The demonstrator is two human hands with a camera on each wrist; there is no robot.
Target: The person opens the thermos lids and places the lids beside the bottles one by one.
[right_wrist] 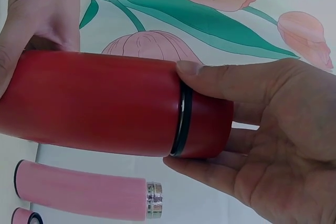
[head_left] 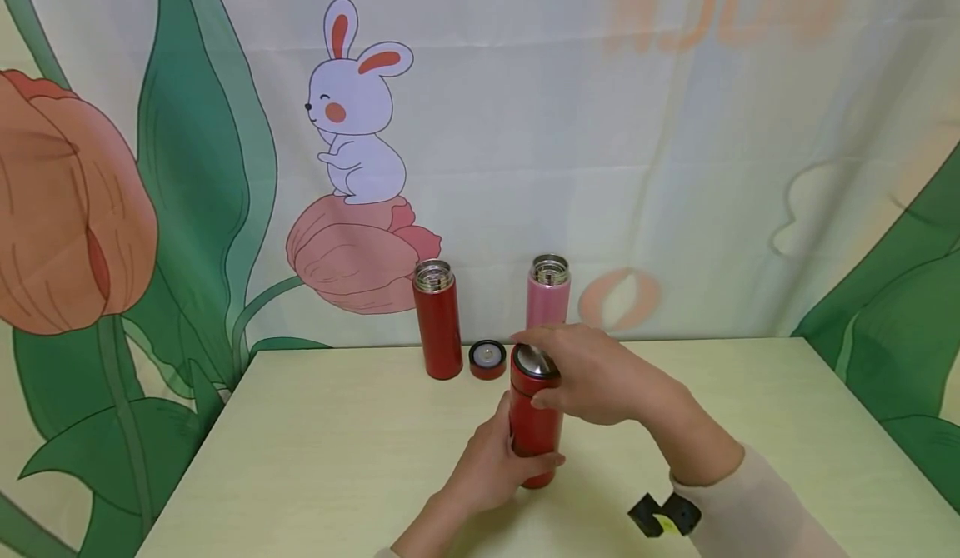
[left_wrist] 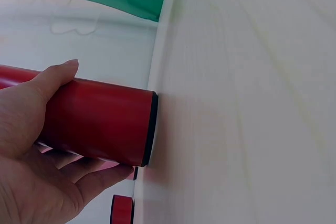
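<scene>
A red thermos [head_left: 535,425] with a black rim and a silver-topped red lid [right_wrist: 211,129] is near the middle of the table. My left hand [head_left: 491,462] grips its lower body, thumb on one side and fingers on the other. At the top, my right hand [head_left: 592,375] holds the lid, which sits on the thermos with a thin dark band at the seam. The thermos's dark base [left_wrist: 151,129] meets the tabletop. Behind it stand another red thermos [head_left: 438,325] and a pink thermos [head_left: 548,301], both uncapped, with steel necks showing.
Beside the uncapped red thermos lies a loose red lid [head_left: 487,361], inner side up. A small pink lid [right_wrist: 23,216] sits near the pink thermos's base. The pale table [head_left: 315,441] ends at a printed curtain [head_left: 480,125] behind the bottles.
</scene>
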